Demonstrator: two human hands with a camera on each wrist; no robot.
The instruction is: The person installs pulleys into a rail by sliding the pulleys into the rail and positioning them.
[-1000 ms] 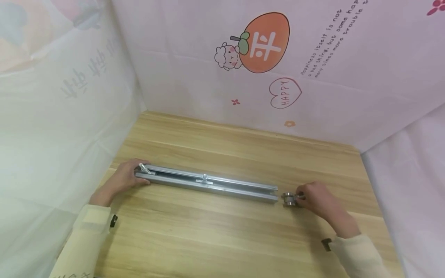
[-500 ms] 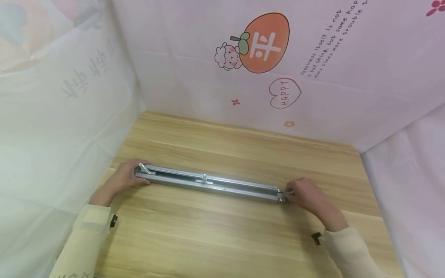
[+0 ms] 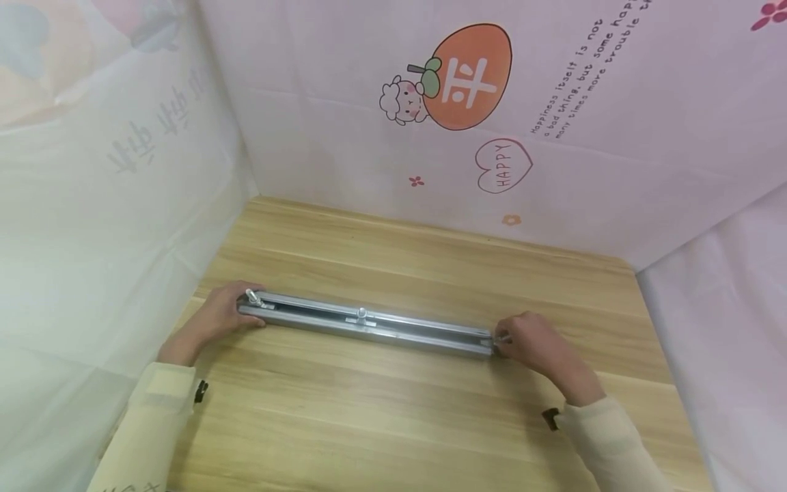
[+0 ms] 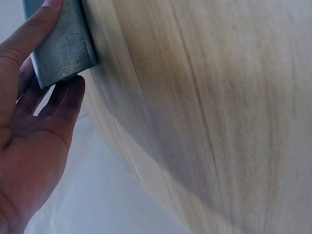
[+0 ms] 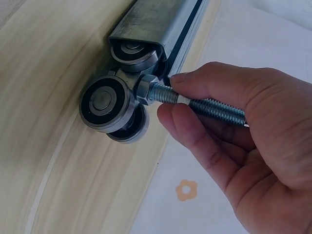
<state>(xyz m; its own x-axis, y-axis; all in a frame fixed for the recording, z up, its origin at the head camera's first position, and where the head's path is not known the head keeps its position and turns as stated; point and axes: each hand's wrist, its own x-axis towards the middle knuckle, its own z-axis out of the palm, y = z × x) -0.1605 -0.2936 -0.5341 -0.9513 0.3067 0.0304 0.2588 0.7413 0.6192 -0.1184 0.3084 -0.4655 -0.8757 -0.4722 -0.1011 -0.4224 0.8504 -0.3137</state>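
Note:
A silver slotted metal rail [image 3: 424,337] lies across the wooden table, slot facing up in the head view. My left hand [image 3: 221,316] holds its left end, with the thumb on one side and fingers on the other. At the right end, my right hand [image 3: 536,343] pinches the threaded bolt [image 5: 209,109] of a roller trolley. One pair of the trolley's wheels [image 5: 136,58] sits partly inside the rail's mouth; the other wheels [image 5: 105,103] are outside. Two more bolts stand in the slot, one bolt [image 3: 362,314] mid-rail and another bolt [image 3: 253,296] beside the left hand.
The wooden table [image 3: 381,410] spreads out on both sides of the rail. A printed white-pink cloth [image 3: 344,123] rises behind its back edge. More cloth hangs at the left [image 3: 141,225] and right [image 3: 732,307] sides.
My right hand has moved left with the trolley, from a gap beyond the rail's right end to its mouth, where the front wheels have entered. The left hand and rail stay put.

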